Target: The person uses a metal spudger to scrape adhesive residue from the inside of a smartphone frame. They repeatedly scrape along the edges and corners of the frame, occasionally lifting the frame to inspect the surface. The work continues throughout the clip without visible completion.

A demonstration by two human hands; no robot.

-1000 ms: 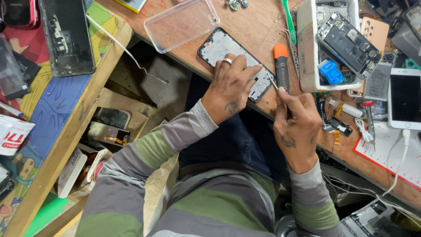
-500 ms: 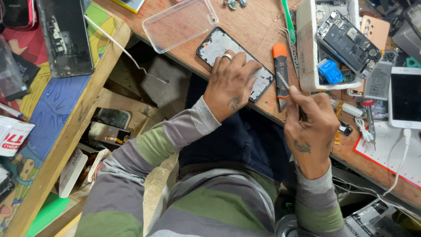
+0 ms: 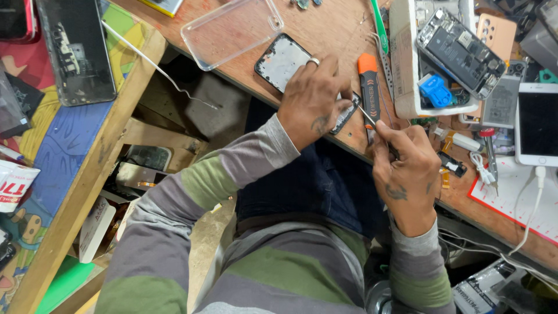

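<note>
An opened black phone body [image 3: 283, 60] lies flat on the wooden workbench [image 3: 325, 29]. My left hand [image 3: 314, 99], with a ring on one finger, presses down on its near end. My right hand [image 3: 404, 174] grips a thin metal tool [image 3: 367, 117] whose tip points at the phone's edge beside my left fingers. An orange and black screwdriver handle [image 3: 368, 87] lies on the bench just behind the tool.
A clear phone case [image 3: 229, 30] lies at the back left. A white tray [image 3: 407, 64] holds an opened phone [image 3: 462, 52] and a blue part [image 3: 436, 90]. A white phone [image 3: 537, 123] on a cable sits right. A side shelf [image 3: 75, 174] stands left.
My right hand first drew back to the right along the bench, then came forward again with the thin tool toward the phone's edge. My left hand stayed pressed on the phone.
</note>
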